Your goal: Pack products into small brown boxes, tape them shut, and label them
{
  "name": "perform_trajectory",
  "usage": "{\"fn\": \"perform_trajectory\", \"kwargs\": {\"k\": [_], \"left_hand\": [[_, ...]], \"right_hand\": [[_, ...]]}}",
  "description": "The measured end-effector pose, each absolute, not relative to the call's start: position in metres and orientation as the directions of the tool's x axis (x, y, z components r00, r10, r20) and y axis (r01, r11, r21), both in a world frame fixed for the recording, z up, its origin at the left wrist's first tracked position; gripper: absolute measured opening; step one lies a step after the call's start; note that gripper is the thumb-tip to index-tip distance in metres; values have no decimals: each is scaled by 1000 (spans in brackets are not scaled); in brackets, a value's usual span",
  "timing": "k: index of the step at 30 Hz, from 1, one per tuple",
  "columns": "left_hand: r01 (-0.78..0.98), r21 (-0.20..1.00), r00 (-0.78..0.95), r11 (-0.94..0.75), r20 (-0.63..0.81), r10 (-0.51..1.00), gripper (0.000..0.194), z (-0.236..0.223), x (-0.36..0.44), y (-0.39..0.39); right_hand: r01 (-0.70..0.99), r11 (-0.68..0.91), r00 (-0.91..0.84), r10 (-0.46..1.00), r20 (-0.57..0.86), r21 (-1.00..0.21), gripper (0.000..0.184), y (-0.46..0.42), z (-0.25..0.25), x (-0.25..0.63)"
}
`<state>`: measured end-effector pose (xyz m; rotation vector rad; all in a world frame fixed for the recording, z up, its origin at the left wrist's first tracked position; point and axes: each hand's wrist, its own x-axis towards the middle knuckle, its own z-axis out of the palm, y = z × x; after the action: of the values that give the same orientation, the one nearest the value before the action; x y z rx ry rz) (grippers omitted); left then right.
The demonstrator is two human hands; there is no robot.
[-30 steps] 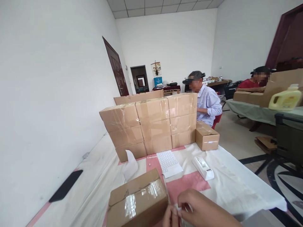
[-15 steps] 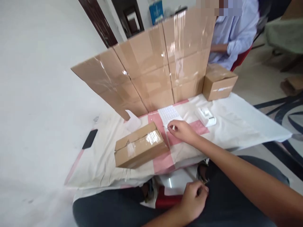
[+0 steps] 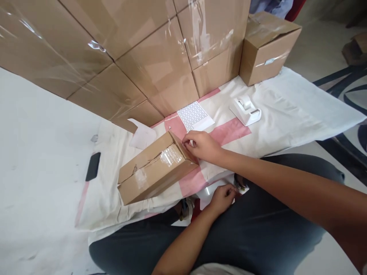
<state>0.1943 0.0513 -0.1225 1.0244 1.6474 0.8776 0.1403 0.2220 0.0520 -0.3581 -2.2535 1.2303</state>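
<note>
A taped cardboard box [image 3: 153, 168] lies on the white and pink cloth [image 3: 286, 110] in front of me. My right hand [image 3: 200, 145] rests at the box's right end, fingers pinched together against its top edge, on something too small to make out. My left hand [image 3: 222, 196] is low over my lap, fingers curled around a small item at the cloth's edge that I cannot identify. A sheet of small white stickers [image 3: 195, 115] lies just beyond the right hand.
A wall of stacked taped cartons [image 3: 149, 57] stands behind the cloth, with a single carton [image 3: 268, 46] at its right end. A white tape dispenser [image 3: 246, 110], a curled white paper [image 3: 142, 135] and a black phone [image 3: 93, 166] lie around.
The view dropped from the room to the cloth. My right hand moved left from the sticker sheet to the box's end. My left hand stayed by my lap.
</note>
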Motion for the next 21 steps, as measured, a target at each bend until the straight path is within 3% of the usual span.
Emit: {"fn": "perform_trajectory", "kwargs": {"k": [21], "left_hand": [[260,878,-77,402,-396,915,40,-133,196,51]], "right_hand": [[31,478,-817,518,253,-878,21,209,43,141]]}}
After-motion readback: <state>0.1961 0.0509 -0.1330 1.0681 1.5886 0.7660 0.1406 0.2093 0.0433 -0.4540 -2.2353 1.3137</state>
